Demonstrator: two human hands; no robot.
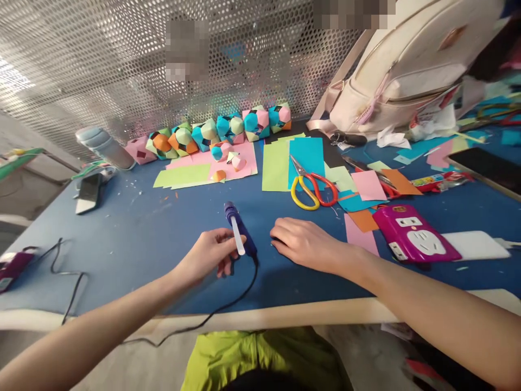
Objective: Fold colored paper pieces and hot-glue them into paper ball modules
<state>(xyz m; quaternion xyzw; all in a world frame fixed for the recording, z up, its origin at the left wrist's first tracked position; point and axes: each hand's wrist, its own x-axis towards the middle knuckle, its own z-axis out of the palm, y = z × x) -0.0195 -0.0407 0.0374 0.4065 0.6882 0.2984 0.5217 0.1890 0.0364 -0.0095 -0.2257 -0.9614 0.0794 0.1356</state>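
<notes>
My left hand (214,250) is closed around a dark blue hot glue gun (247,239), which has a whitish glue stick (238,236) lying along it and a black cord (228,306) trailing from its lower end over the table edge. My right hand (303,243) rests on the blue table just to the right of the glue gun, its fingers curled in and pressed together; nothing shows in them. Beyond that hand lie scissors (311,187) with one yellow and one red handle, on top of blue and green paper sheets (274,165).
Several folded paper balls (230,127) line the back by a perforated metal screen. A bottle (106,146) and phone (88,193) are at left. On the right are a magenta power strip (415,233), paper pieces, another phone (486,168) and a cream backpack (407,70).
</notes>
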